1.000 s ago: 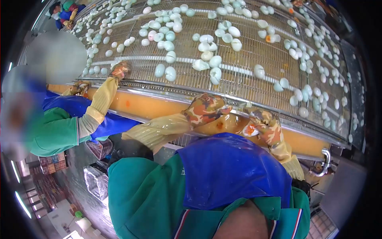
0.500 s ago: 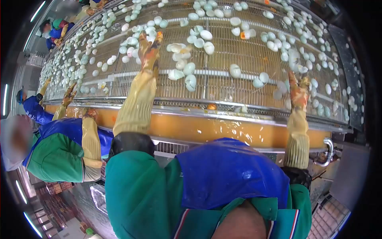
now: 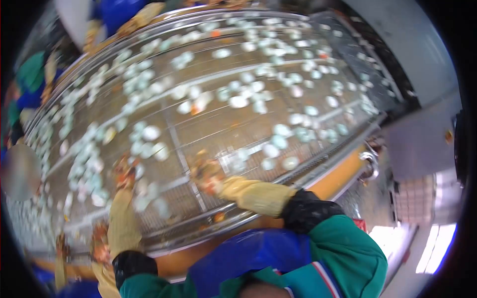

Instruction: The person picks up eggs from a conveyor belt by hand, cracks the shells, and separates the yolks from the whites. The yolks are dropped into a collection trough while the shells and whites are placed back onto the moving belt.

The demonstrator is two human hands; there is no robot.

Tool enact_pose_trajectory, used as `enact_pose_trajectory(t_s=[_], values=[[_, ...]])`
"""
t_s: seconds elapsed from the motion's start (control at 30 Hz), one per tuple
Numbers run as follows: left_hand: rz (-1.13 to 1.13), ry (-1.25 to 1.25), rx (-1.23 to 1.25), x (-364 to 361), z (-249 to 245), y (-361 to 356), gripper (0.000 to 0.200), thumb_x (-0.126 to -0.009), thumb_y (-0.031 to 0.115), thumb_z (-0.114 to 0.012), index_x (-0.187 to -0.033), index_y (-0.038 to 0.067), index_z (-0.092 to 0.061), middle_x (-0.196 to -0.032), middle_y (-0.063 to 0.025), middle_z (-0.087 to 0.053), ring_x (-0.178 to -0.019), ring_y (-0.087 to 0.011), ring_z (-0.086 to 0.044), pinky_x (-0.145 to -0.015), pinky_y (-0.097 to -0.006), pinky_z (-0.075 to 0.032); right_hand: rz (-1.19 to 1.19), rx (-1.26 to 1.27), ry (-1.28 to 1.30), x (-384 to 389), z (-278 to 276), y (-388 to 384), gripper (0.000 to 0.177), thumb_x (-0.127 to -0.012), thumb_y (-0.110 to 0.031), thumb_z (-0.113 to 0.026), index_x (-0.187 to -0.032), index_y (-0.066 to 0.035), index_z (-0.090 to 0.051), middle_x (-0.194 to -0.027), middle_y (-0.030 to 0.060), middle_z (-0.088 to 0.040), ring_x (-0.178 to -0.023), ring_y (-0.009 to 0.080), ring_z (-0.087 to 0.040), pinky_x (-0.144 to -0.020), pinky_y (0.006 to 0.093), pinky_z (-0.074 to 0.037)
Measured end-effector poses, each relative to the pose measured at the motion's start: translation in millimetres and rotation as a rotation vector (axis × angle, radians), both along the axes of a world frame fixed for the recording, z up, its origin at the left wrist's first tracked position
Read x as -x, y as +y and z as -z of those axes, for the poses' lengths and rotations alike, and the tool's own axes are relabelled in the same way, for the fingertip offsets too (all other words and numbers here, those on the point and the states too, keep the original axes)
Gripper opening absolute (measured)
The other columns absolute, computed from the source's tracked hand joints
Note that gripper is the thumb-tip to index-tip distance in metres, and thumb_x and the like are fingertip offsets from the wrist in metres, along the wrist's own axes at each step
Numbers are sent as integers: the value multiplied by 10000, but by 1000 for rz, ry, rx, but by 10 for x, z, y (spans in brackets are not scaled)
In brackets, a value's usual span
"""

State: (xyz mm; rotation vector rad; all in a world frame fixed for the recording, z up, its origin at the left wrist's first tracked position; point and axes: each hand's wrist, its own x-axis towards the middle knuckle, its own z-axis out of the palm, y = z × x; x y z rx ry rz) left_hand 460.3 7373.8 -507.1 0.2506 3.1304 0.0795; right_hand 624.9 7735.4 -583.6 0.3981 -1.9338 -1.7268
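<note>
Pale green and white eggs and eggshells (image 3: 144, 144) lie scattered over a wire-mesh conveyor (image 3: 159, 119). Some look broken, with orange bits among them. My left hand (image 3: 124, 171), in a long yellow glove with a stained orange-brown hand part, is over the mesh beside a cluster of eggs. Its fingers look apart, with nothing visible in them. My right hand (image 3: 207, 175), gloved alike, reaches across from the right, low over the mesh and left of a few eggs (image 3: 241, 156). Its fingers look loosely spread and without an egg. Both hands are blurred by motion.
A metal rail edges the conveyor, with an orange-brown liquid trough (image 3: 333, 174) below it. A bent metal pipe (image 3: 368, 166) is at the near right corner. Co-workers' gloved hands (image 3: 101, 243) are close on my left; others work along the far side (image 3: 144, 17).
The view has swung to the right and blurred. My right hand has moved left across the mesh, nearer my left hand. The eggs appear shifted in the view.
</note>
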Motion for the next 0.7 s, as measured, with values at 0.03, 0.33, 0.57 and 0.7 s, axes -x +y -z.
enact_pose_trajectory(t_s=[0.03, 0.33, 0.57, 0.7], values=[[0, 3, -18, 68, 64, 29, 346, -875, 256, -545, -1133, 25, -538, -980, -74, -603, -851, -181, -591, -733, -312, -481, 51, -217, 114, -39, 20, 5, 217, -830, -169, -557, -1033, -127, -622, -920, 65, -632, -849, 256, -603, -731, 371, -519], [157, -24, -782, -860, -891, 786, 297, -875, 212, -548, -1099, 19, -571, -919, -58, -622, -793, -168, -603, -670, -286, -492, -8, 3273, -1942, -173, -543, 606, 315, -935, -280, -465, -1174, -85, -527, -937, 25, -599, -813, 142, -570, -643, 282, -467], [409, -557, -873, -2584, -1176, 2682, 275, -868, 180, -567, -1099, 31, -580, -927, -63, -616, -786, -140, -572, -678, -261, -488, -438, 3366, -2149, -1636, -951, 1841, 415, -859, -267, -570, -1229, -96, -496, -1240, 81, -512, -1002, 224, -559, -823, 361, -487], [603, -621, -856, -3188, -909, 3288, 256, -876, 159, -533, -1107, 61, -581, -936, -65, -611, -801, -164, -571, -703, -287, -488, -79, 3049, -1764, -2205, -362, 2517, 433, -829, -180, -569, -1250, -110, -495, -1189, 85, -542, -1008, 253, -562, -814, 358, -491]])
